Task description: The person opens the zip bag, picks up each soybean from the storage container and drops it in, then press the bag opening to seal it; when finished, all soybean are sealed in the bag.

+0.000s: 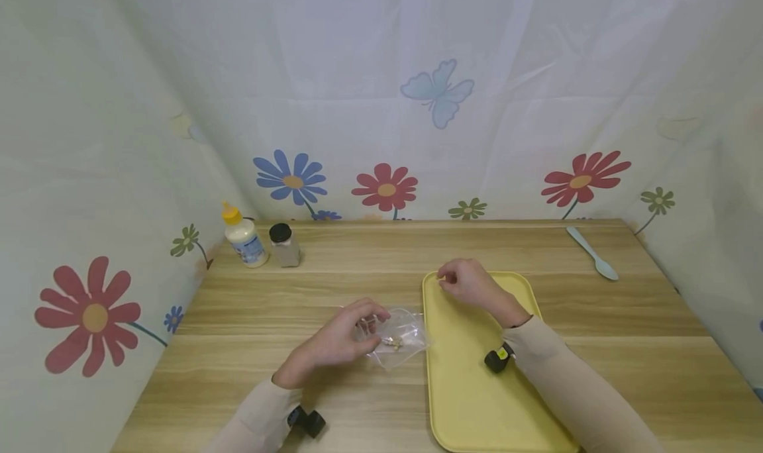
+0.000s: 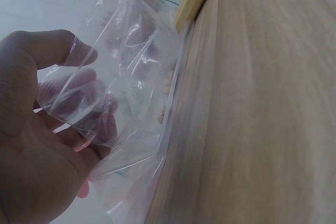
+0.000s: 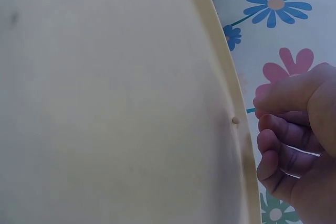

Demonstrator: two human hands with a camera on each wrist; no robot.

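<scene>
A clear plastic bag point(image 1: 411, 327) lies on the table left of the yellow tray point(image 1: 438, 400), with several small beige pieces point(image 1: 392, 342) inside. My left hand point(image 1: 348, 334) reaches into the bag's mouth, its thumb apart from the fingers. In the left wrist view the plastic covers the thumb tip and fingers. My right hand point(image 1: 467, 284) hovers over the tray's far left corner, fingers bent, thumb and forefinger tips slightly apart. Nothing shows between them. Close to those fingertips, a small round piece point(image 3: 234, 120) rests against the tray's rim in the right wrist view.
A glue bottle point(image 1: 244, 241) with a yellow cap and a black-lidded jar point(image 1: 285, 246) stand at the table's back left. A pale blue spoon point(image 1: 593, 254) lies at the back right. Flowered curtains point(image 1: 357, 108) surround the wooden table point(image 1: 334, 254).
</scene>
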